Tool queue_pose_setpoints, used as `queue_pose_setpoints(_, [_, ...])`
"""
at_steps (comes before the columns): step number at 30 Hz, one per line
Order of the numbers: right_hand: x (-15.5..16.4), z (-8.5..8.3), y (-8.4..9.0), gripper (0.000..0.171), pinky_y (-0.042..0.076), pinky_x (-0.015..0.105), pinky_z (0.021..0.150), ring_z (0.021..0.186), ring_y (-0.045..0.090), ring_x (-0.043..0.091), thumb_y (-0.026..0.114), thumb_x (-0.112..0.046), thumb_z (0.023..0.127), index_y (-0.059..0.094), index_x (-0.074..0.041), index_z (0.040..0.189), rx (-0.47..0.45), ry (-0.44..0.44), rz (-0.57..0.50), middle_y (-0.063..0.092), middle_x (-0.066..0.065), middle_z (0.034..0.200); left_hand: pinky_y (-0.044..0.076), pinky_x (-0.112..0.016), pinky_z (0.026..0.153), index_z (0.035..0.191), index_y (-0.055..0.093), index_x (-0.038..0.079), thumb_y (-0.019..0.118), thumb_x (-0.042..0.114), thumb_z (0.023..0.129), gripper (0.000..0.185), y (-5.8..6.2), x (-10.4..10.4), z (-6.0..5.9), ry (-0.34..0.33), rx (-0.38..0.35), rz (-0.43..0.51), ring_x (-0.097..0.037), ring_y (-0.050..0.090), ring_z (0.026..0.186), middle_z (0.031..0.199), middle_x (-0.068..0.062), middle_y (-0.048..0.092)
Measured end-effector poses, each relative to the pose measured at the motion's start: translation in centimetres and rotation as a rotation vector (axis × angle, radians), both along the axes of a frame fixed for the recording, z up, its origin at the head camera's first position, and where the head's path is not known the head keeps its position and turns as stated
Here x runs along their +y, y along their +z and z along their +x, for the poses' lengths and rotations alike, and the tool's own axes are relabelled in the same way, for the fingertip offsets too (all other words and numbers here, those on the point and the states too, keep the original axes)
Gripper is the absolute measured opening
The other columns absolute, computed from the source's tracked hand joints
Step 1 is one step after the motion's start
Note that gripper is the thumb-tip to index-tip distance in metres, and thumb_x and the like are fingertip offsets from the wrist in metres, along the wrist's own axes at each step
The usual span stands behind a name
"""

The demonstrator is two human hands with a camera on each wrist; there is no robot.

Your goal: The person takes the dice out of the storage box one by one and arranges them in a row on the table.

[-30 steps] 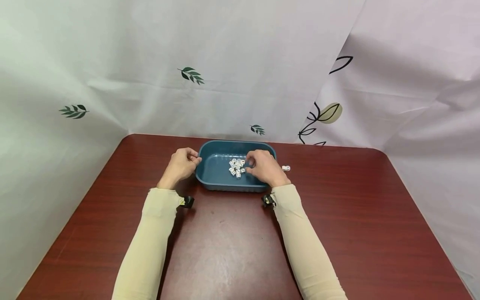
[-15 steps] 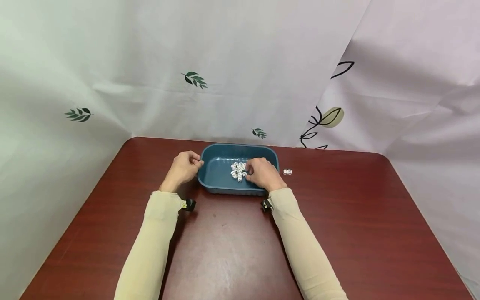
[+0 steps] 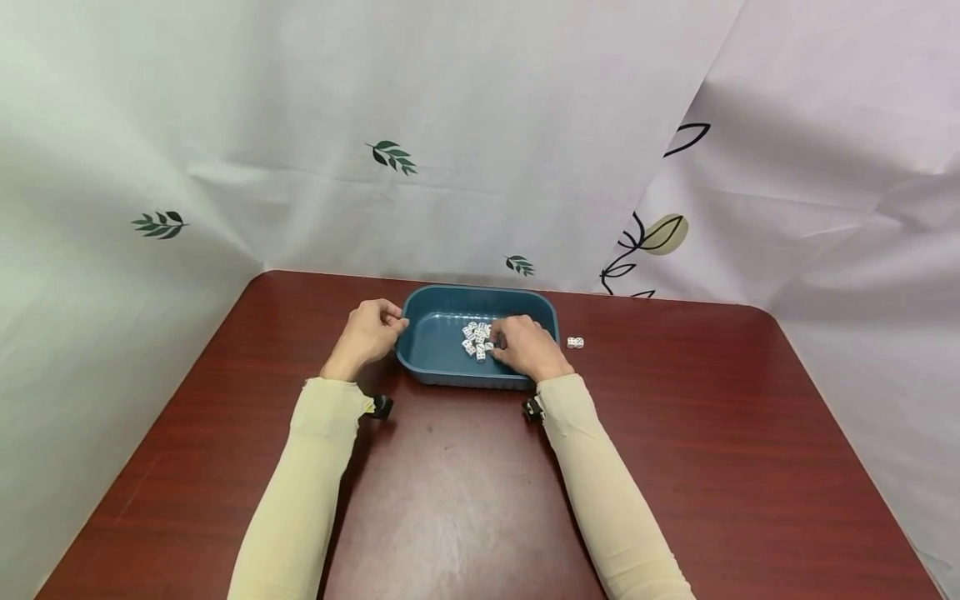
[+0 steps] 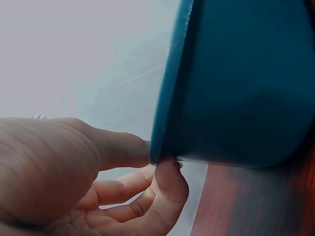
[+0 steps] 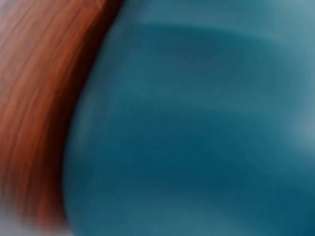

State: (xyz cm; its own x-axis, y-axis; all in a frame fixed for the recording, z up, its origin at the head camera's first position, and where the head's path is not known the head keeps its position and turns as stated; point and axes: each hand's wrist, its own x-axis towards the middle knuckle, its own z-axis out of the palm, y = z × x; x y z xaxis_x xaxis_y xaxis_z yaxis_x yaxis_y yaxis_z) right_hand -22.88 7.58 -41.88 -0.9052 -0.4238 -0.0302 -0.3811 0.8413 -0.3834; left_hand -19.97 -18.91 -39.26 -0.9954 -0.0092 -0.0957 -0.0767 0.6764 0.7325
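A blue plastic tray (image 3: 435, 362) stands on the table with a pile of white dice (image 3: 476, 335) inside it. My left hand (image 3: 369, 333) pinches the tray's left rim; in the left wrist view, its thumb (image 4: 123, 147) lies against the rim and a curled finger sits under the edge. My right hand (image 3: 527, 346) reaches into the tray from the right, its fingers bent down right beside the dice. I cannot tell whether a die is between its fingertips. The right wrist view shows only the blurred tray wall (image 5: 187, 147) and the table.
Two white dice (image 3: 575, 342) lie side by side on the reddish-brown table (image 3: 712, 433), just right of the tray. A white cloth with leaf prints (image 3: 465, 167) hangs behind the table and along its sides.
My right hand has lowered to the dice, and its spread thumb and fingers have come closer together. The left hand stays at the rim. The head view has shifted slightly.
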Motion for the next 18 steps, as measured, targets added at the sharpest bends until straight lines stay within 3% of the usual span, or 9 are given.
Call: queue_pose_setpoints(18, [0.8, 0.0, 1.2, 0.018, 0.058, 0.034, 0.074, 0.079, 0.067, 0.015, 0.076, -0.020, 0.093, 0.076, -0.012, 0.109, 0.038, 0.009, -0.027, 0.073, 0.004, 0.092, 0.054, -0.029, 0.071, 0.118, 0.062, -0.004, 0.059, 0.017, 0.104, 0.026, 0.2, 0.1, 0.0, -0.008, -0.002, 0.006, -0.022, 0.065, 0.077, 0.101, -0.019, 0.065])
